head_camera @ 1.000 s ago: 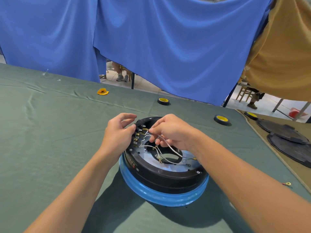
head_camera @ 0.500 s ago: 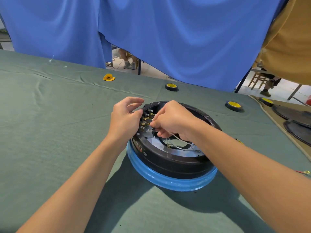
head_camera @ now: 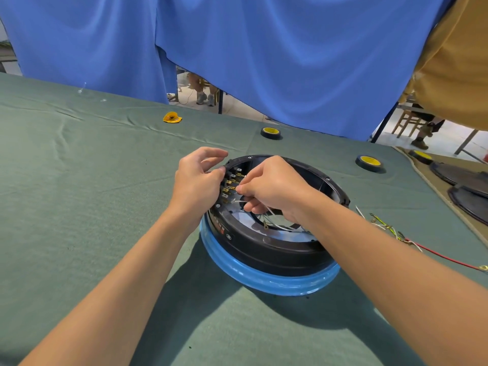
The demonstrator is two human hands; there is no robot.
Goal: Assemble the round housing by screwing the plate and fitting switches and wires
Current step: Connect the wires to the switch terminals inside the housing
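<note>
1. Housing. The round black housing (head_camera: 274,250) sits open side up on a blue ring (head_camera: 264,280). The ring lies on the green surface (head_camera: 79,180), near the middle and directly in front of the person. A metal plate (head_camera: 289,235) lies inside the housing. A row of switches (head_camera: 229,185) with brass terminals is mounted on the inner wall at the left.

2. Right hand. The right hand (head_camera: 274,186) reaches into the housing from the right. Its fingers are curled. The thumb and forefinger pinch the end of a white wire (head_camera: 272,210) just beside the switch terminals. Whether the wire end touches a terminal cannot be told. The rest of the wire runs under the palm and down toward the plate opening.

3. Left hand. The left hand (head_camera: 196,178) is at the outer left of the rim, level with the switches. The thumb tip touches the rim. The forefinger is raised and bent above the rim, apart from it. The other fingers are loosely curled. Whether this hand grips the housing or only steadies it cannot be told.

4. Other items. Loose wires (head_camera: 390,228) in white, green-yellow and red lie on the surface to the right of the housing. Two tape rolls (head_camera: 270,132) stand farther back. A blue curtain (head_camera: 290,62) hangs behind the surface.
</note>
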